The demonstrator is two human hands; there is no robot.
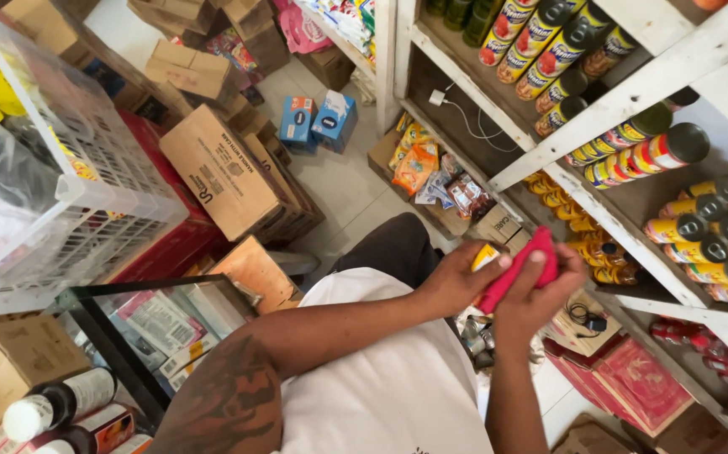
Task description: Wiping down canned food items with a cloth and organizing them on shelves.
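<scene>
My left hand (456, 277) and my right hand (536, 298) are together in front of me, low beside the white shelves. Both grip a pink-red cloth (525, 262), and under it a small yellow can (484, 256) shows at my left fingers. My left thumb lies across the cloth. Most of the can is hidden by the cloth and my hands. Right beside my hands, a shelf holds rows of similar yellow cans (587, 240) lying on their sides.
White wooden shelves (633, 88) on the right carry several tall tins and bottles. Cardboard boxes (221, 172) crowd the floor on the left, with a white plastic crate (87, 176), a glass counter (162, 324) and bottles (57, 403). Snack packets (419, 164) fill a floor box.
</scene>
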